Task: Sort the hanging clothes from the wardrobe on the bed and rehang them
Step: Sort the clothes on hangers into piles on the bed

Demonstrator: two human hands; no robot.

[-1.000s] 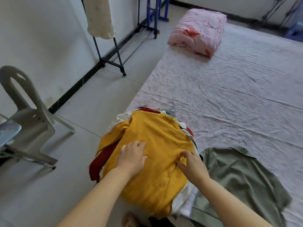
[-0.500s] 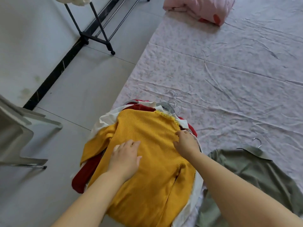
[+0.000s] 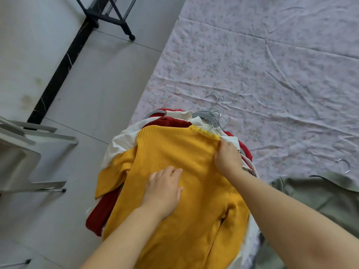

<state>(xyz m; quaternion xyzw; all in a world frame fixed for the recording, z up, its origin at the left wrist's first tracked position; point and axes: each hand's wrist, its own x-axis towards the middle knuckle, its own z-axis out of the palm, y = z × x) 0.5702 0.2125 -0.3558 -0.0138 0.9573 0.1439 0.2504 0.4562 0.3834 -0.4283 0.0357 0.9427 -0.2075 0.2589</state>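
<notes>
Right at the middle of the view, a yellow sweater [image 3: 174, 156] lies on top of a pile of clothes [image 3: 120, 144] at the near left edge of the bed [image 3: 272, 65], with its lower part hanging off towards six o'clock. The left hand [image 3: 163, 191] lies flat on the sweater's middle, fingers straight and pressing down on the ribbed knit. The right hand [image 3: 227, 160] sits at the sweater's shoulder, at about two o'clock from the left hand; its fingers curl over the edge of the knit there and grip it.

Under the sweater, a red garment [image 3: 103, 214] shows at eight o'clock and again by the neck at twelve, and a white garment [image 3: 124, 140] peeks out at ten o'clock. A cluster of metal hangers [image 3: 217, 115] fans out of the pile at one o'clock, the hooks resting on the flowered sheet.

At four o'clock from the pile, a green shirt [image 3: 320, 195] lies spread on the bed, partly behind the right forearm, and the hook of its hanger [image 3: 344, 165] shows just above its collar.

Off the bed, the grey tiled floor [image 3: 108, 90] runs along the left. A pale plastic chair [image 3: 23, 158] stands at nine o'clock, and the black foot of a clothes rack [image 3: 108, 16] stands at eleven o'clock, next to the wall [image 3: 29, 45].
</notes>
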